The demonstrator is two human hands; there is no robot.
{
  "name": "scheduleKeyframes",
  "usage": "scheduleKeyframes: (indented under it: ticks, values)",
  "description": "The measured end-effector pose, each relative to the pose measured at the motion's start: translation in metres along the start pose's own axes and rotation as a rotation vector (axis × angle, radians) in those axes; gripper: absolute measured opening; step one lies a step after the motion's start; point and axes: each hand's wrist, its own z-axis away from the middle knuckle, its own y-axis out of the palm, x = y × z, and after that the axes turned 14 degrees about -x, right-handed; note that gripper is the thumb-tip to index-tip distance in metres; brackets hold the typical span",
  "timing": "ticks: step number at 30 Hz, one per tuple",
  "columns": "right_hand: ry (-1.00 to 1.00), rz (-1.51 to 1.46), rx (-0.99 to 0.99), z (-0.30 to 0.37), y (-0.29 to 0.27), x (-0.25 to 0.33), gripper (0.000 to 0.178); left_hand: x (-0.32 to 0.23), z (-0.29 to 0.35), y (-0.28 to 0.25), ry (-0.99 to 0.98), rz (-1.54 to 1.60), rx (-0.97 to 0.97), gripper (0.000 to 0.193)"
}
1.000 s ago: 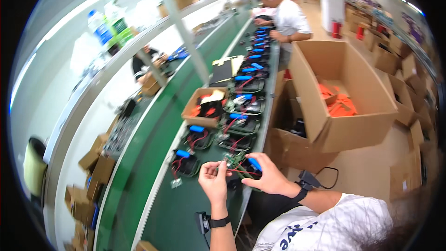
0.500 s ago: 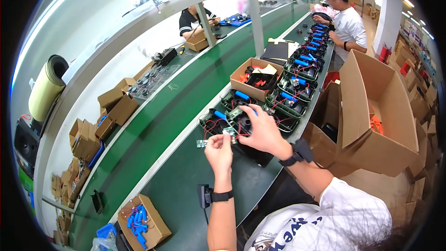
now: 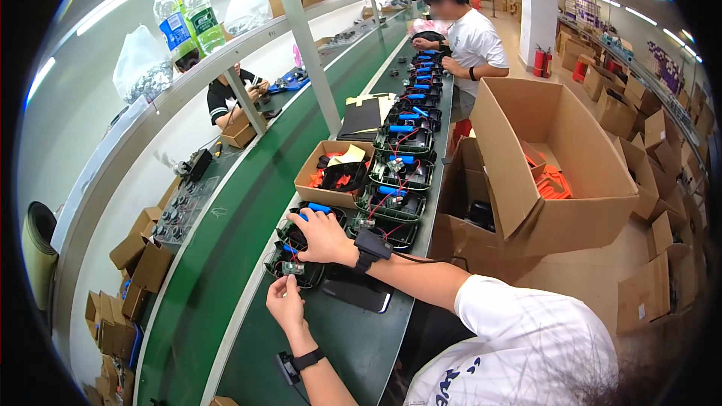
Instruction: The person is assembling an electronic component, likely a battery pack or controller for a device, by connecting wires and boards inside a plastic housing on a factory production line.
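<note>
A small green circuit board (image 3: 292,268) sits at the near end of an open black housing (image 3: 307,278) with red wires and a blue battery cell inside. My left hand (image 3: 286,307) is closed at the board's near edge, thumb and forefinger pinched on it. Over the same housing arches my right hand (image 3: 327,239), its fingers apart and holding nothing visible; it hides part of the housing. Close to my right forearm lies a dark smartphone (image 3: 357,289) on the bench.
More open housings (image 3: 391,203) with blue cells line the bench. A carton (image 3: 335,194) of orange and black parts stands beside them. Large cardboard boxes (image 3: 564,203) are at right. Left runs a green conveyor belt (image 3: 226,233). A co-worker (image 3: 474,37) stands at the far end.
My head view has swung right. Both hands have lowered the circuit board from above the bench to the nearest housing. My right hand no longer holds a board up.
</note>
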Motion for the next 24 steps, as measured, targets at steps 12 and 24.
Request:
scheduleKeyframes:
  ticks: [12,24]
  values:
    - [-0.091,0.039,-0.001,0.009,-0.007,-0.001,0.101,0.019,-0.02,-0.079,0.135,-0.122,-0.129,0.016]
    - [-0.056,-0.052,-0.111,0.032,-0.041,0.006,0.078,0.071,-0.013,-0.083,0.355,-0.393,-0.267,0.017]
